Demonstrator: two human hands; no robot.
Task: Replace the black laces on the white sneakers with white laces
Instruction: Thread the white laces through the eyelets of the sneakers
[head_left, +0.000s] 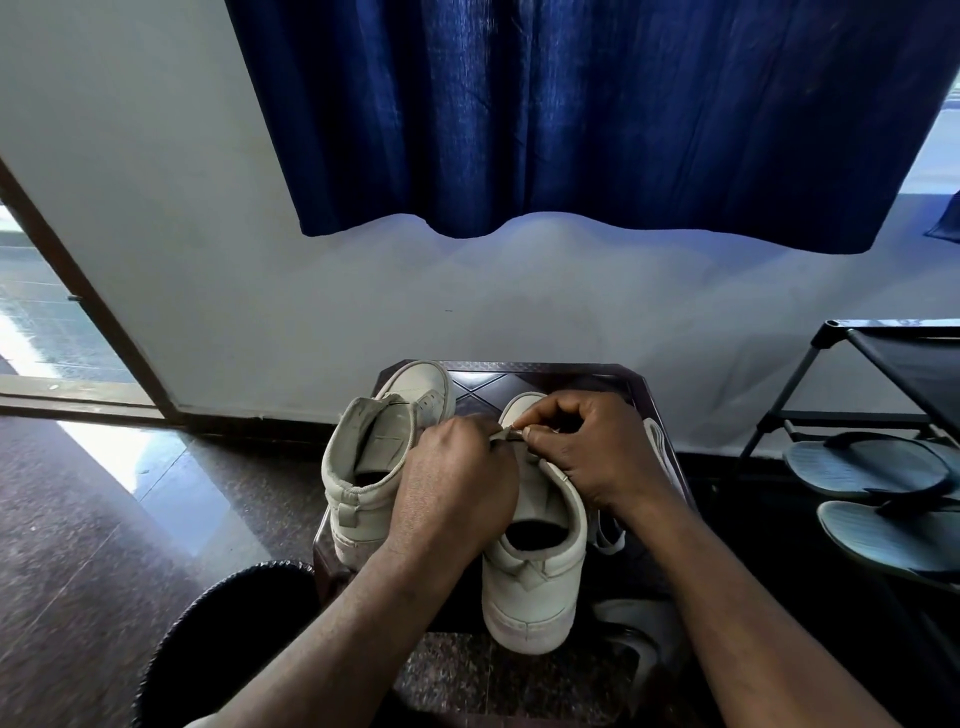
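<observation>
1. Foreground. Both forearms enter from the bottom edge. A dark round object (223, 623) with a ribbed rim sits at lower left on the polished stone floor (104, 519).

2. Work surface. A small dark tabletop (545, 382) with a diamond-pattern top carries both white sneakers, heels toward the camera and toes toward the wall.
   - The right sneaker (535, 587) stands upright, with its heel overhanging the near edge.
   - The left sneaker (363, 467) stands just beside it, set further back and angled slightly. Its tongue is raised and its opening exposed.

3. Hands. Both hands work over the lacing area of the right sneaker.
   - The left hand (457, 483) is clenched, back upward, and pinches one end of the white lace (506, 432) at its fingertips.
   - The right hand (587, 452) has curled fingers and pinches the same lace directly opposite. The fingertips of the two hands almost touch.
   - Only a short length of lace shows between them. The hands hide the eyelets, so its routing cannot be determined.

4. Loose material. Pale strips (660, 447) lie on the tabletop just right of the right sneaker.

5. Right side. A black shoe rack (883, 358) holds a pair of grey sandals (862, 467) on a lower shelf.

6. Background. A pale wall (363, 291) stands behind the tabletop. A blue curtain (571, 114) hangs above it. A brown door frame (78, 280) stands at far left.
</observation>
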